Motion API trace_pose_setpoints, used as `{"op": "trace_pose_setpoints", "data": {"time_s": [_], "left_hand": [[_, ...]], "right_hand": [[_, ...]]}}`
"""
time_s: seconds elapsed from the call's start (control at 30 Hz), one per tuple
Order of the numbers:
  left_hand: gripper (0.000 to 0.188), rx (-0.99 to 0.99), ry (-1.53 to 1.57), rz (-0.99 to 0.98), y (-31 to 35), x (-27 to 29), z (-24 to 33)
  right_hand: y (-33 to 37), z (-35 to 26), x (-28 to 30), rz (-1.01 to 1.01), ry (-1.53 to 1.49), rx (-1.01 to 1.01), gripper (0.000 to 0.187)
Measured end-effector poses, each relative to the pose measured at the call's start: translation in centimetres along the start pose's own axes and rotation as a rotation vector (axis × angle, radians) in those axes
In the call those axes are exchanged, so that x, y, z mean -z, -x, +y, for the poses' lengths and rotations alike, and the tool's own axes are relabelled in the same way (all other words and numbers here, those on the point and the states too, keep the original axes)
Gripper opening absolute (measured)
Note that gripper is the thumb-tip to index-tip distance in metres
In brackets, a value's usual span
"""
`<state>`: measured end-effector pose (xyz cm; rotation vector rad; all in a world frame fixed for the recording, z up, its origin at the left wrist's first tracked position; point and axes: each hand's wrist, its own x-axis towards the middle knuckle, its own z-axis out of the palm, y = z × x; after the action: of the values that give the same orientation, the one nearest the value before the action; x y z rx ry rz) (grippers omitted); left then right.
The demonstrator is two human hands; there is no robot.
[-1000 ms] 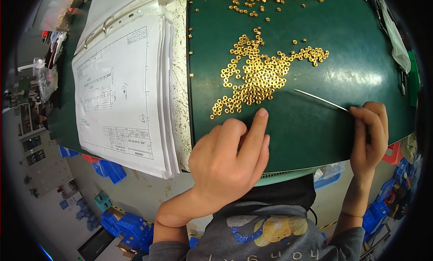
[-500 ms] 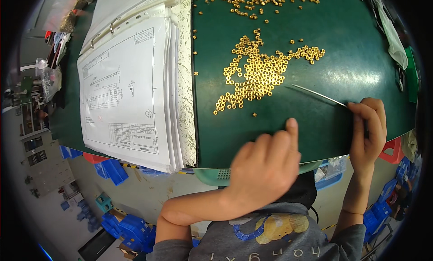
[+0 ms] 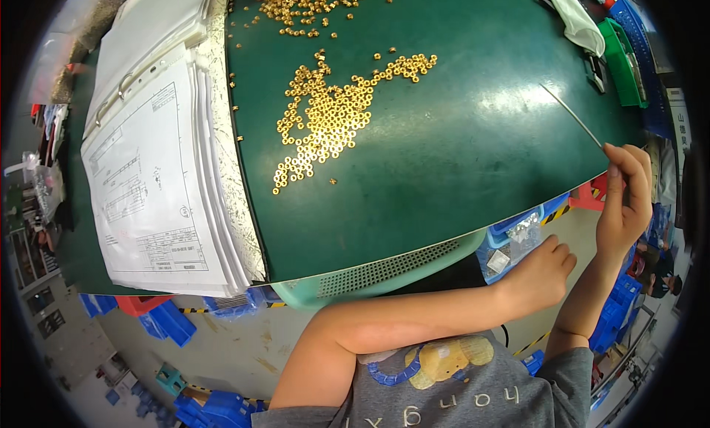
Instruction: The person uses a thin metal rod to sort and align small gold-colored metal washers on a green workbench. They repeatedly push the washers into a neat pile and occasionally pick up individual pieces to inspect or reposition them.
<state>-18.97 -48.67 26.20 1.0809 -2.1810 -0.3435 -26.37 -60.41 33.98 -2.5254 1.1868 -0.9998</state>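
My right hand [image 3: 627, 195], at the right edge of the green table [image 3: 414, 199], pinches the end of a thin metal rod [image 3: 571, 114]. The rod points up and left over the tabletop, its far tip free. My left hand [image 3: 536, 278] is beyond the table's near edge, low and left of my right hand. Its fingers are curled in, and whatever they may hold is hidden. Small brass rings [image 3: 325, 121] lie in a loose patch left of the middle, many with their holes facing up. One stray ring [image 3: 333, 182] sits apart, nearer to me.
A denser heap of brass pieces [image 3: 307, 6] lies at the far side. An open ring binder of drawings [image 3: 148, 184] covers the table's left part. Green bin [image 3: 623, 62] and white cloth [image 3: 577, 21] are at the far right. A teal basket [image 3: 384, 273] hangs under the near edge.
My left hand has moved right and back off the table toward my right hand. The rod has swung further right, away from the rings. The whole view has turned somewhat rightward.
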Motion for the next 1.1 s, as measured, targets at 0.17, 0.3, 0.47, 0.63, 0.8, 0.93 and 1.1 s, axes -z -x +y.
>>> {"op": "trace_pose_setpoints", "data": {"time_s": [0.17,0.3,0.47,0.63,0.8,0.93,1.1], "left_hand": [[0.012,0.086,-0.019,0.014,0.7,-2.1,0.0],[0.013,0.098,-0.036,0.036,0.8,-4.1,0.8],[0.032,0.069,0.166,-0.295,1.8,-3.2,0.6],[0.034,0.16,0.249,0.033,5.4,4.8,-1.1],[0.025,0.579,-0.173,0.521,10.2,16.5,-3.9],[0.075,0.784,-0.425,0.328,11.4,18.4,-6.4],[0.093,0.828,-0.403,0.112,11.8,17.5,-7.4]], "right_hand": [[-0.3,1.3,-1.8,-0.061,0.002,0.022,0.017],[-2.2,3.1,-4.2,-0.073,0.034,-0.041,0.016],[-3.0,2.9,-5.5,-0.105,0.18,-0.009,0.018],[-5.0,-2.5,-7.2,-0.107,0.203,0.187,0.03],[-8.0,-12.0,-12.8,-0.516,-0.099,0.657,0.074],[-8.8,-12.4,-17.4,-0.509,-0.115,0.791,0.071],[-8.1,-11.7,-16.0,-0.599,-0.035,0.754,0.072]]}}
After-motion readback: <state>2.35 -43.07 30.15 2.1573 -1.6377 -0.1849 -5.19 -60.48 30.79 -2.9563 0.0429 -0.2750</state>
